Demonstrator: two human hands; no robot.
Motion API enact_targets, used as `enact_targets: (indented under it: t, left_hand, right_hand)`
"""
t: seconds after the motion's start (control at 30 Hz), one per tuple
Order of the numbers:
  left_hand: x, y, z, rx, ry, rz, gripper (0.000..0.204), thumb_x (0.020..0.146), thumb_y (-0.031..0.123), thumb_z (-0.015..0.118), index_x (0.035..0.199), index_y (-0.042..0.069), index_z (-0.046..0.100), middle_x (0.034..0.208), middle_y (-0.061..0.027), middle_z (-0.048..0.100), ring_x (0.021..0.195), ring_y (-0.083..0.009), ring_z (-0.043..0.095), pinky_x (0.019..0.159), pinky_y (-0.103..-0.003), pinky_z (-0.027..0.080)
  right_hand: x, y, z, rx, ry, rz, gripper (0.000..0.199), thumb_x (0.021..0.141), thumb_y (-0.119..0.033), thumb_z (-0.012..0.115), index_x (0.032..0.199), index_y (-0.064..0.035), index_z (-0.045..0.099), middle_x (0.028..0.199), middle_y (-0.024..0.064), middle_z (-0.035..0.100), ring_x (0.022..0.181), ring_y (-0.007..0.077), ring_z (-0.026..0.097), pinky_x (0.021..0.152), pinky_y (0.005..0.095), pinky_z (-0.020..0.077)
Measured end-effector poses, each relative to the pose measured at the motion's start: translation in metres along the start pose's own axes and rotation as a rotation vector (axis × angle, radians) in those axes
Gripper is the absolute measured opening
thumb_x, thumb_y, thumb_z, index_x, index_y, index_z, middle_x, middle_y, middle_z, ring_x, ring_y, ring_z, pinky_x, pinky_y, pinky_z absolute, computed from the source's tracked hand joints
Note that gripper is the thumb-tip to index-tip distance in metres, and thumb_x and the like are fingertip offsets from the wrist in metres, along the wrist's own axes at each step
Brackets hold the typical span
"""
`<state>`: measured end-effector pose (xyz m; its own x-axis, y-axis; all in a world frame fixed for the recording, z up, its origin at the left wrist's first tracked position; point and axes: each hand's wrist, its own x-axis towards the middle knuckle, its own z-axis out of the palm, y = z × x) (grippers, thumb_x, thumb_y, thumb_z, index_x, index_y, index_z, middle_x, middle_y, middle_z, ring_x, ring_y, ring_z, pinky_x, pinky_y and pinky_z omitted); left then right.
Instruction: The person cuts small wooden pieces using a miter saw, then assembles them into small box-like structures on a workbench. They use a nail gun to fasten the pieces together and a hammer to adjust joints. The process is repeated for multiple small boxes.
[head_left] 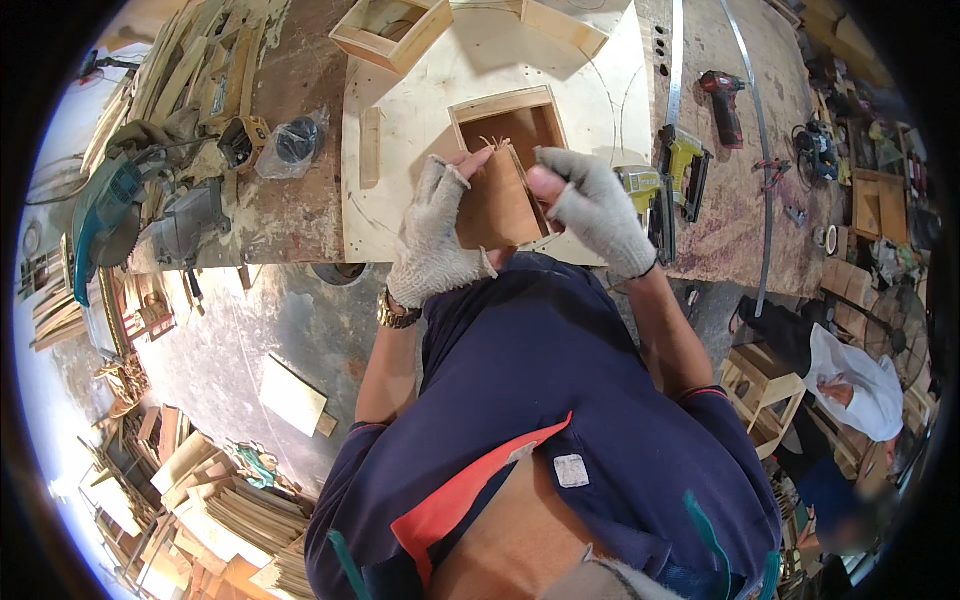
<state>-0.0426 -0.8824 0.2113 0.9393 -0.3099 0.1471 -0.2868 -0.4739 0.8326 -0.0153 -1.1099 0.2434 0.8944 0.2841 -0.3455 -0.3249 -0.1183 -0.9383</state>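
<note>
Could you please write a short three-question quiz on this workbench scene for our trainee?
1. True or false: both hands wear fingerless knit gloves.
2. What do the left hand and right hand hold between them? A) a circular saw B) a thin brown wooden panel C) a tape measure
3. Fill in: the yellow nail gun lies on the workbench to the person's ____ of the open wooden box frame.

Key:
1. True; bare fingertips show on each.
2. B, the thin brown wooden panel, held at the box frame's near edge.
3. Right.
</note>
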Motion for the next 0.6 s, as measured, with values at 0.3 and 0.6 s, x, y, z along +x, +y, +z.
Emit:
enact_targets:
  t: [0.3,0.6]
  left_hand:
    - [-0.001,-0.003,0.016,-0.621,-0.053,-0.035,0.111,0.064,0.035,0.098,0.155,0.008,0.038,0.141,-0.0129,0.051,0.127,-0.0279,0.055,0.112,-0.044,0.044]
    - [-0.001,-0.005,0.023,-0.339,0.196,-0.111,0.107,0.066,0.018,0.095,0.155,0.006,0.036,0.144,-0.0116,0.050,0.130,-0.0258,0.052,0.112,-0.041,0.045]
  right_hand:
    - [-0.010,0.003,0.025,0.828,-0.084,0.096,0.024,0.109,-0.023,0.057,0.090,-0.0088,0.058,0.067,-0.0059,0.049,0.055,0.0031,0.044,0.049,0.0203,0.0362]
    - [0.000,0.003,-0.002,0.373,0.028,-0.157,0.026,0.107,-0.020,0.060,0.086,-0.0062,0.061,0.068,-0.0017,0.056,0.057,0.0060,0.053,0.054,0.0228,0.0429]
